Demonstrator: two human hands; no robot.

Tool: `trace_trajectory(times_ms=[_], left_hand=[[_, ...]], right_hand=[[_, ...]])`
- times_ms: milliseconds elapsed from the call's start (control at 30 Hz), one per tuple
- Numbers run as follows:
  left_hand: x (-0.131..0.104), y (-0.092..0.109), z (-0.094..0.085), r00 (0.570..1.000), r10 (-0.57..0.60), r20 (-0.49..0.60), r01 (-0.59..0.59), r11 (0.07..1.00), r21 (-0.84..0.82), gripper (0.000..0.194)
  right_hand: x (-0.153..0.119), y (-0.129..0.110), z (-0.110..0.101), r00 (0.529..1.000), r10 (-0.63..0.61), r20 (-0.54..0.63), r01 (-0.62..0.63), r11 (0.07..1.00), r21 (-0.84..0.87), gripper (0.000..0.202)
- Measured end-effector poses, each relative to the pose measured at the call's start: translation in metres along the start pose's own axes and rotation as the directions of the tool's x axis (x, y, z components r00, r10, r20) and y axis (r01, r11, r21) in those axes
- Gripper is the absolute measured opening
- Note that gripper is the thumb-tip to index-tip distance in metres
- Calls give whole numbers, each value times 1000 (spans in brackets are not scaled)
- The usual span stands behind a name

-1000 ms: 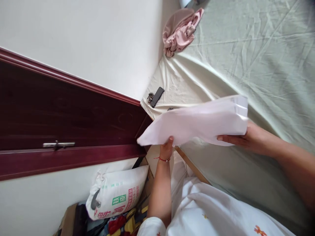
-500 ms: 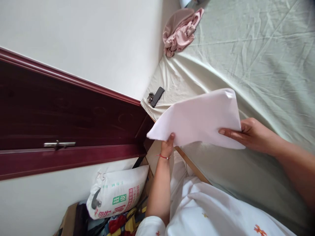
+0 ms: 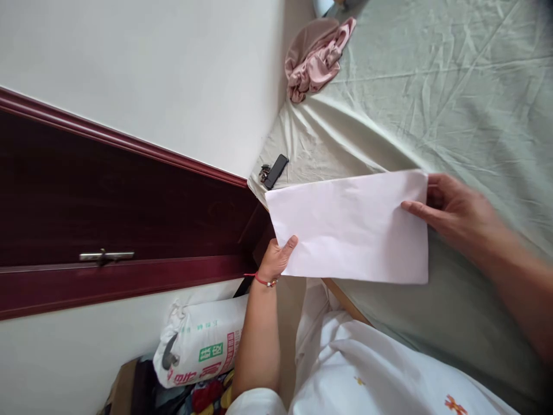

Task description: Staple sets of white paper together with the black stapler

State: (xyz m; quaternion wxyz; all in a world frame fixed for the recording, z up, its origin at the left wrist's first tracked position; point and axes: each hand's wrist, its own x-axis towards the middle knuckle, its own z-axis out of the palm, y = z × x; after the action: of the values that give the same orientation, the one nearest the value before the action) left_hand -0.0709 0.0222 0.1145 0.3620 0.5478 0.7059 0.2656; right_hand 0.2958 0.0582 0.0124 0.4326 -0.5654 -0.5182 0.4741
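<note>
Two hands grip white paper (image 3: 352,227) over the edge of the green sheet (image 3: 466,104): the left hand (image 3: 277,256) clamps its near left corner, the right hand (image 3: 444,202) pinches its right edge. Beyond lie a black case (image 3: 277,172) and, farther, crumpled pink cloth (image 3: 315,63).

Soft, dim-ish daylight; door (image 3: 129,202) v. dark; R hand (image 3: 464,213) motion-blurred; top R corner vignetted.
</note>
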Motion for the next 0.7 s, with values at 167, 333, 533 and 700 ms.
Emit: trace_trajectory(times_ms=[167,333,533,700], left_hand=[[-5,16,-20,939,-177,294,125,974,188,57],[3,31,-29,881,-221,418,153,970,191,55],[29,20,-11,821,-268,504,266,961,77,60],[48,-5,6,804,-338,490,414,909,-53,57]], right_hand=[[-1,-5,2,979,-202,-15,195,962,-193,57],[-7,-17,2,915,-145,377,215,965,-150,57],[-6,-18,-2,789,104,606,-8,987,-159,57],[-5,-20,-3,783,310,539,-267,951,-157,46]])
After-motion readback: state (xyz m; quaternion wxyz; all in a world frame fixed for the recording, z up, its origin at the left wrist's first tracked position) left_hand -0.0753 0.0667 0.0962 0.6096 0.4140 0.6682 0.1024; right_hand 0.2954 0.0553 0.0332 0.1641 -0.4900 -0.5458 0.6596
